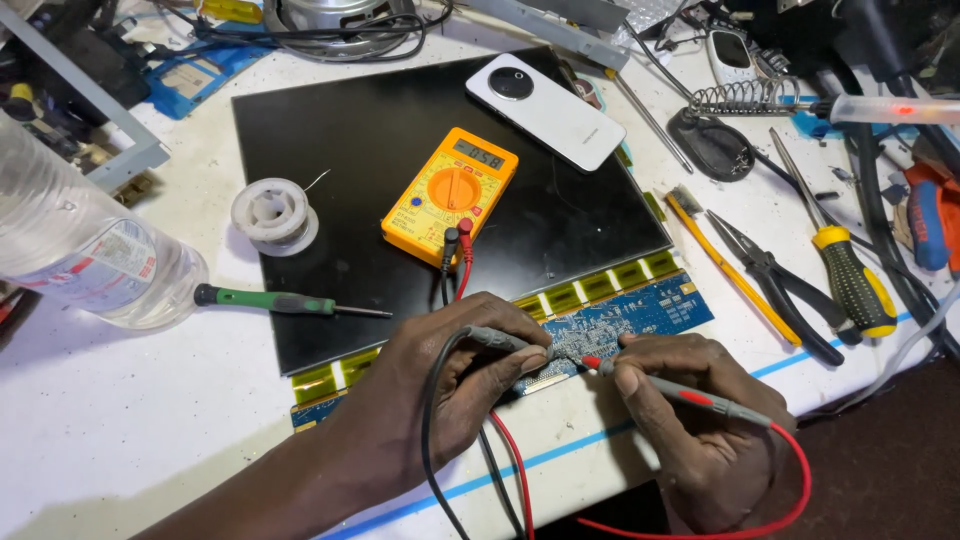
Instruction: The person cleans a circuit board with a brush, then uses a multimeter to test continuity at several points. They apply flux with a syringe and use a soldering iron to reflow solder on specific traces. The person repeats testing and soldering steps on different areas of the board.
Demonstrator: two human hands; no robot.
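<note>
My left hand [450, 375] grips a grey test probe with a black lead [500, 340], its tip pressed on the blue circuit board [650, 310] along the near edge of a black display panel [400, 130]. My right hand [700, 420] pinches a second probe with a red tip and red lead [690, 397], its point touching the same board just beside the other tip. Both leads run up to an orange multimeter [450, 192] lying on the panel, display lit.
A white phone [545, 110] lies on the panel's far corner. A solder spool [273, 212], green-handled screwdriver [270, 300] and plastic bottle [80, 240] are left. Pliers [780, 285], a yellow-handled screwdriver [850, 280] and a soldering iron in its coil stand [760, 100] are right.
</note>
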